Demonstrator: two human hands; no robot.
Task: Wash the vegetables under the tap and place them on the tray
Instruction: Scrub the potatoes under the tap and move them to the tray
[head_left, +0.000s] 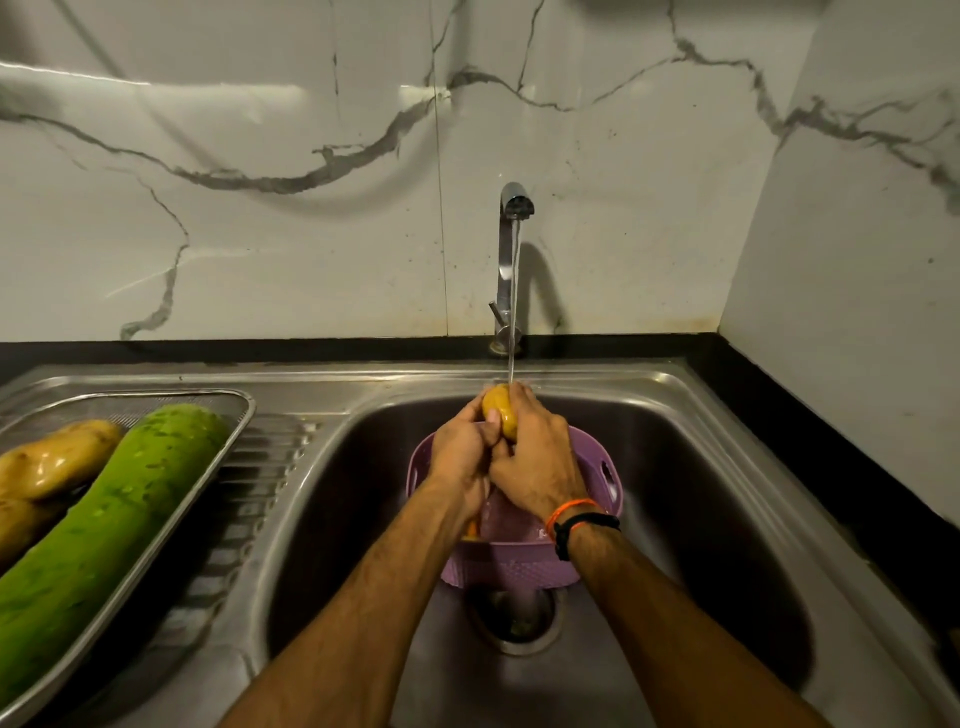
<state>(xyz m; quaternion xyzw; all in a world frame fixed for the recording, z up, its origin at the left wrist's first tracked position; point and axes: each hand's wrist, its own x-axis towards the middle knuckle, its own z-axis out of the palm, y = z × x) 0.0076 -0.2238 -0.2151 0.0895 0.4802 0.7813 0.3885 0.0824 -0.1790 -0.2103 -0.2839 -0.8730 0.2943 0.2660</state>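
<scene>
Evidently wet and slippery, the firm, light potato sits under the tap over the sink's back edge, both hands, left hand and right hand, curled snugly around its lower half.

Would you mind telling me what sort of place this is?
Most likely a home kitchen: a stainless steel sink with a chrome tap running, a marble-patterned tiled wall, and washed vegetables on a metal mesh tray.

Home kitchen: steel sink w/ drainboard, running tap, marble-look wall tiles, black bench, veg in a tray.
</scene>
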